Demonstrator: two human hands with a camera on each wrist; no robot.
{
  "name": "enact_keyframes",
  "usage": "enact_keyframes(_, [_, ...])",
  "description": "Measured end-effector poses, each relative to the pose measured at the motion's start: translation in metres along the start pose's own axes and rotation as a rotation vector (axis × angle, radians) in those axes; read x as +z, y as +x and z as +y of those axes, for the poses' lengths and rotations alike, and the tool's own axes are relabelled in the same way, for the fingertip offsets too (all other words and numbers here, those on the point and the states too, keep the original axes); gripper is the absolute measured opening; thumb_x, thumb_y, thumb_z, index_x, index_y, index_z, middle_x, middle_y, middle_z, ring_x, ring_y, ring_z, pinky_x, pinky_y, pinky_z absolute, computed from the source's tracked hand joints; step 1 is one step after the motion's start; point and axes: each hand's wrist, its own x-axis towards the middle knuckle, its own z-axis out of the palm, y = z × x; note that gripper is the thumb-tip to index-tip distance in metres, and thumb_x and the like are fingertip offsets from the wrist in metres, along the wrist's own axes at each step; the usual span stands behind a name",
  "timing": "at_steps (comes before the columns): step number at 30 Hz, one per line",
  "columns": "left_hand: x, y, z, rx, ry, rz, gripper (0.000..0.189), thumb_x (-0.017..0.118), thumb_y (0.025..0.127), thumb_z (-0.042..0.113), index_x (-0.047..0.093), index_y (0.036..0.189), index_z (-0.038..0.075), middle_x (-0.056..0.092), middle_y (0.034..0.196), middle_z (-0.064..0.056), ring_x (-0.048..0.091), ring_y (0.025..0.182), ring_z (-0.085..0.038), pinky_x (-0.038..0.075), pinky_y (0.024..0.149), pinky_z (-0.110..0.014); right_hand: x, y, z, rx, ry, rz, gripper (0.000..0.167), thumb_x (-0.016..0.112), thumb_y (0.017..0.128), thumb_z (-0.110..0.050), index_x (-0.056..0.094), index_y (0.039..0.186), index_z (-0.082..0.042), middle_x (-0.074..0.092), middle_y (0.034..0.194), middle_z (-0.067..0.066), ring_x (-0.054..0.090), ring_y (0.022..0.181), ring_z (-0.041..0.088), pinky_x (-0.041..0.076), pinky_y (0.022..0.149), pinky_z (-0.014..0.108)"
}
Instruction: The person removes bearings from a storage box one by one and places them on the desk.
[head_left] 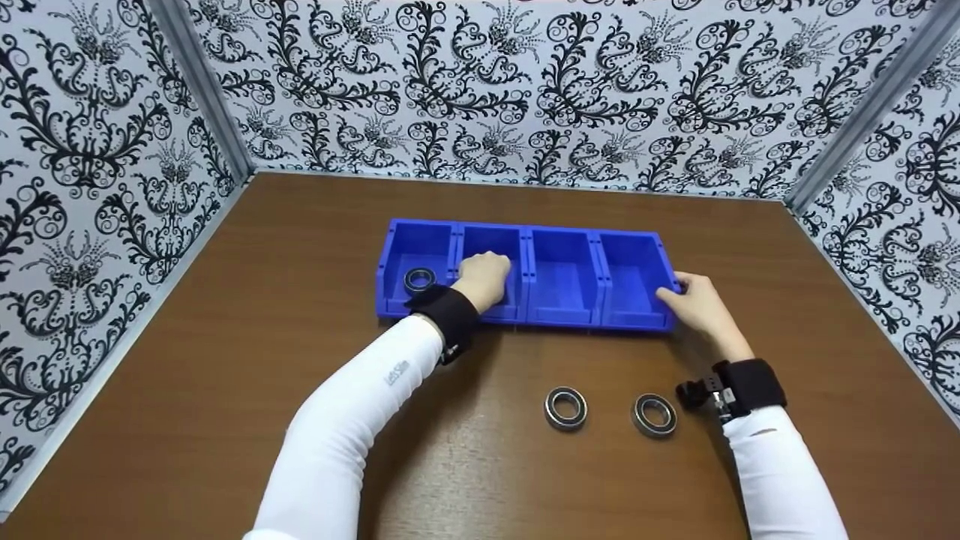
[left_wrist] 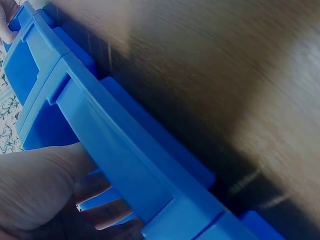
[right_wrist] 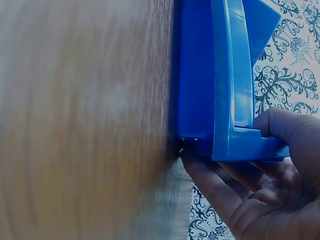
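Note:
A row of joined blue storage bins [head_left: 564, 315] stands on the table. My left hand [head_left: 484, 279] reaches down into the second bin from the left, knuckles up. In the left wrist view, the fingers [left_wrist: 102, 212] of that hand pass behind the bin's front wall, so their tips and anything between them are hidden. At the far right end, my right hand [head_left: 701, 306] grips the side wall, thumb over the rim and fingers outside, as the right wrist view also shows. One bearing [head_left: 419, 280] lies in the leftmost bin.
Two more ring bearings lie flat on the brown table [head_left: 225, 360] in front of the bins: one bearing [head_left: 565, 409] near the middle, another bearing [head_left: 654, 416] close to the right wrist. A patterned wall [head_left: 510, 97] encloses the back and sides.

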Motion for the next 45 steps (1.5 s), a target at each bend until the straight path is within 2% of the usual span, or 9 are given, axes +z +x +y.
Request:
enact_keyframes(9, [0.0007,0.0016,0.0011,-0.008,-0.009,-0.030,0.026,0.059,0.095,0.003,0.071,0.118,0.005,0.069,0.123,-0.015,0.066,0.113,-0.032,0.056,0.087,-0.047,-0.0005,0.0002,0.0009,-0.005,0.000,0.001,0.042,0.055,0.096,-0.006,0.056,0.129,0.020,0.065,0.112,0.034,0.062,0.076,0.007,0.049,0.067,0.016])
enact_keyframes(19, [0.0001,-0.0006,-0.0001,0.018,-0.003,-0.007,0.024,0.057,0.095,0.001,0.071,0.115,0.003,0.069,0.121,-0.017,0.066,0.112,-0.033,0.056,0.088,-0.047,-0.0015,-0.0013,-0.0026,-0.001,-0.011,-0.002,0.043,0.054,0.097,-0.007,0.054,0.131,0.019,0.063,0.117,0.035,0.062,0.082,0.012,0.048,0.069,0.016])
enact_keyframes(28, [-0.0013,-0.0017,-0.0017,0.039,-0.018,0.000,0.022,0.060,0.093,0.000,0.071,0.112,0.002,0.070,0.118,-0.018,0.067,0.110,-0.034,0.056,0.087,-0.047,0.0005,-0.0009,-0.0005,0.003,0.028,0.002,0.042,0.055,0.096,-0.005,0.055,0.129,0.020,0.065,0.113,0.033,0.061,0.078,0.006,0.049,0.068,0.017])
enact_keyframes(40, [-0.0012,0.0062,-0.0040,0.043,-0.042,-0.023,0.024,0.066,0.089,0.002,0.071,0.112,0.002,0.070,0.119,-0.018,0.067,0.110,-0.036,0.055,0.087,-0.050,0.0008,-0.0015,-0.0008,-0.004,0.044,0.011,0.041,0.055,0.095,-0.004,0.056,0.128,0.021,0.066,0.109,0.030,0.060,0.076,0.005,0.049,0.068,0.016])
enact_keyframes(45, [-0.0035,0.0067,-0.0042,0.036,-0.036,-0.028,0.025,0.069,0.087,0.004,0.072,0.112,0.002,0.070,0.117,-0.019,0.067,0.109,-0.036,0.056,0.086,-0.049,0.0003,-0.0007,-0.0005,-0.029,0.006,0.012,0.039,0.055,0.094,-0.002,0.057,0.126,0.021,0.066,0.109,0.032,0.061,0.077,0.009,0.048,0.067,0.016])
